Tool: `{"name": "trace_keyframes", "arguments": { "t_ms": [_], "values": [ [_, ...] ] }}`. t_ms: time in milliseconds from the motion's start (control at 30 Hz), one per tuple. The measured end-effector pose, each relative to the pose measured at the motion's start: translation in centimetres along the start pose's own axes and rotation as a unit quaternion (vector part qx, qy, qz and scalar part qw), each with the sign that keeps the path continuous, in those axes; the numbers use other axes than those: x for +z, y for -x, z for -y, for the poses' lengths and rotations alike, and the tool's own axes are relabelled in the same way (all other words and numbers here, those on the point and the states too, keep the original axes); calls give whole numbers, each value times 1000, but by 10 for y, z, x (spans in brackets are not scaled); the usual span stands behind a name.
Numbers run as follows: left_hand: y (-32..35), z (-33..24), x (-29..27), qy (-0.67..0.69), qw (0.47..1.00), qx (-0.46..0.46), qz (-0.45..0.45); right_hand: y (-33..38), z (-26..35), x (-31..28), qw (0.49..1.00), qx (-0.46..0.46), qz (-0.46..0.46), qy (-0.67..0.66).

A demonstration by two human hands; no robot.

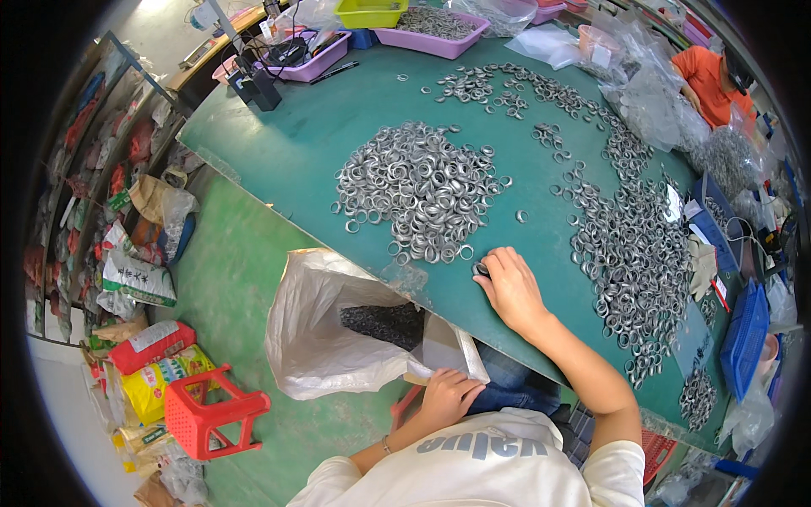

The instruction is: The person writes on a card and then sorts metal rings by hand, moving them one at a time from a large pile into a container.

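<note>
White, thin sheeting is seen in the open sack (300,342); it is judged soft and floppy at the mouth but weighty lower down, where dark contents (382,325) are held, too fine to be told apart. Its rim is best gripped in a firm fold. Grey metal rings in the main heap (418,194) are judged stiff, light singly, heavy in bulk, smooth enough to slide, and not easily broken; one is best pinched across its outer band by thumb and forefinger, or several swept up along the table (270,169).

At the left, the sack is hung open just off the table's edge, its near rim grasped by the curled fingers of the left hand (449,397). Beyond both hands, the main heap is piled on the green top. Just beside its near right border, a dark ring (481,269) is seemingly pinched at the fingertips of the right hand (514,291); whether it is lifted clear cannot be told. Farther right, well apart from that hand, a broad spread of rings (634,270) is strewn.
</note>
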State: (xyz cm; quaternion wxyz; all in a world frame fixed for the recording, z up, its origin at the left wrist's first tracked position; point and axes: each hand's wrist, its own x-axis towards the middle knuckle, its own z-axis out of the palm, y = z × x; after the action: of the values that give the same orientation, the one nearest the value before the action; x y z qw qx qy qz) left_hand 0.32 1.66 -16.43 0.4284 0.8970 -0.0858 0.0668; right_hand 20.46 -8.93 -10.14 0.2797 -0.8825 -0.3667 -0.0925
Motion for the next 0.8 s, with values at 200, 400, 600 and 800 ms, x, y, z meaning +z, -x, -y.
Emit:
{"name": "trace_keyframes", "arguments": {
  "t_ms": [200, 400, 600, 800],
  "values": [
    [-2, -1, -2, -4, 1000, 6, -1, 0, -8, 11, 998, -23, -53, 4],
    [-3, -1, -1, -6, 1000, 10, -3, -5, -10, 10, 998, -56, -33, 22],
    [-3, -1, -1, -4, 1000, 16, -5, -4, -14, 12, 996, -30, -41, -68],
    [-4, 0, -1, -4, 1000, 17, -9, -7, -12, 7, 995, -5, -90, -35]
  ]
}}
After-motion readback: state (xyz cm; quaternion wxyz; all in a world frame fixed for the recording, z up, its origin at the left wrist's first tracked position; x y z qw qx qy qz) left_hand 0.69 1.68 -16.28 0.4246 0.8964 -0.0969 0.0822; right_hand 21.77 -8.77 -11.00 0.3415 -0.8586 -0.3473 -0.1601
